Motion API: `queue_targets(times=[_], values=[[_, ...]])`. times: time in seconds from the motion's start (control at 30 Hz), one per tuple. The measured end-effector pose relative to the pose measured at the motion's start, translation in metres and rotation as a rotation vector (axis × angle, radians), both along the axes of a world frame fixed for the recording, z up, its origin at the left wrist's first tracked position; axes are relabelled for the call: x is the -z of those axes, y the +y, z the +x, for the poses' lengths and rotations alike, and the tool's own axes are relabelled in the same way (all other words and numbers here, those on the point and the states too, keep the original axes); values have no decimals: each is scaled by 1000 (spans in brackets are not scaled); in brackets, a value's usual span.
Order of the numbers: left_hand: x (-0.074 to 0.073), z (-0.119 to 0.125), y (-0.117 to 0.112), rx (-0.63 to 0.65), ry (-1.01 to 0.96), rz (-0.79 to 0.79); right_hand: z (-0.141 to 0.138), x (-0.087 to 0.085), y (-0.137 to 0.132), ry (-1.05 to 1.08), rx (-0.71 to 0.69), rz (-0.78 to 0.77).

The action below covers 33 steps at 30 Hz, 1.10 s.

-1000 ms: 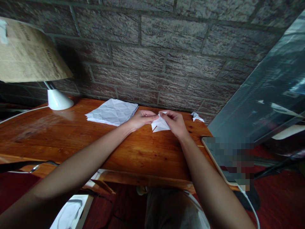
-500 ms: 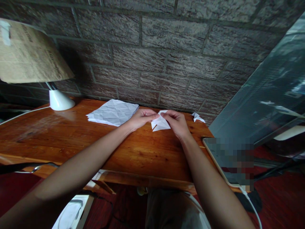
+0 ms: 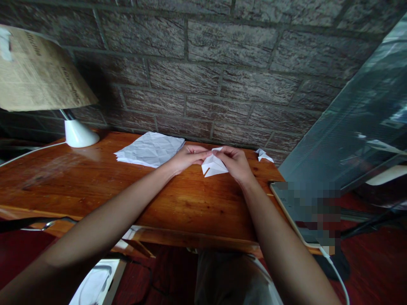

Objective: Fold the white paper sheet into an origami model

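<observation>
A small folded white paper piece [image 3: 213,166] is held just above the wooden table [image 3: 95,178] near the brick wall. My left hand [image 3: 187,158] pinches its left edge with fingers closed. My right hand [image 3: 235,163] grips its right side, fingers curled over the paper. Both forearms reach forward from the bottom of the view.
A stack of creased white sheets [image 3: 149,149] lies left of my hands. A small folded paper figure [image 3: 263,155] sits at the back right. A lamp with a white base [image 3: 79,133] stands far left. A tablet [image 3: 302,212] with a white cable lies at the table's right edge.
Both hands keep their hold on the folded paper and shift only slightly; the paper's fold looks a little tighter.
</observation>
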<state>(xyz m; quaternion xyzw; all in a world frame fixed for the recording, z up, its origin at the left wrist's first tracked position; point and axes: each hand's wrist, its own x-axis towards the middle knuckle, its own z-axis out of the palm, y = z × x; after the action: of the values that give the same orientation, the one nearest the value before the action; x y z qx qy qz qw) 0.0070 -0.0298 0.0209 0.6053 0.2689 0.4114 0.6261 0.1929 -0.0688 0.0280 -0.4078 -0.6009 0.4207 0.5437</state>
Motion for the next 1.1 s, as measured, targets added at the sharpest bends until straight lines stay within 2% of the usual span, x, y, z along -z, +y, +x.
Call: queue_targets(times=[0.17, 0.37, 0.53, 0.7, 0.9, 1.0, 1.1], values=[[-4, -2, -1, 27, -4, -28, -1, -1, -1, -39, -9, 48], [-7, -2, -1, 16, 42, 156, -2, -1, -2, -18, -25, 47], [-7, -2, 0, 25, 67, 227, -2, 0, -2, 0, -26, 50], [-6, 0, 3, -44, 43, 299, -4, -1, -2, 19, -38, 52], [-2, -1, 7, -130, 64, 379, -7, 2, 0, 63, -140, 10], [1, 0, 9, -172, 64, 392, -5, 7, 5, 16, -99, 43], [1, 1, 9, -172, 67, 394, -2, 11, 10, -93, 22, 112]])
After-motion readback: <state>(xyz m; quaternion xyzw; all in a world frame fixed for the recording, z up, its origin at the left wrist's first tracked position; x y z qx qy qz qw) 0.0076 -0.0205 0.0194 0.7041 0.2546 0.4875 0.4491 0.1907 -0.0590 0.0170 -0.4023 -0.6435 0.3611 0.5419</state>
